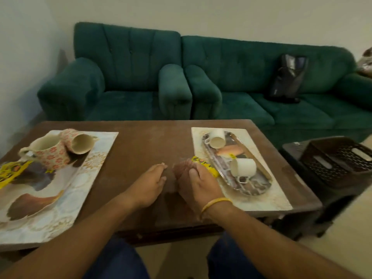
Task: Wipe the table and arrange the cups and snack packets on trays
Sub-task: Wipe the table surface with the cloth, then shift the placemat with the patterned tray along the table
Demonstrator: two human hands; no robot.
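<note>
My right hand (198, 183) grips the end of a yellow snack packet (207, 167) at the left edge of the shiny oval tray (262, 183). That tray sits on a pale mat tray (267, 198) and holds two white cups lying on their sides (216, 137) (244, 167) and an orange packet (229, 151). My left hand (149, 184) hovers open just left of the right hand, over the brown table (145, 141). On the left tray (88, 178) one floral cup (48, 151) stands upright and another (80, 141) lies tipped against it. A yellow packet (11, 171) and a brown packet (32, 202) also lie on the left tray.
A green armchair (124, 77) and a green sofa (271, 87) stand beyond the table, with a black bag (287, 77) on the sofa. A dark plastic crate (338, 160) sits on a stool close to the table's right edge.
</note>
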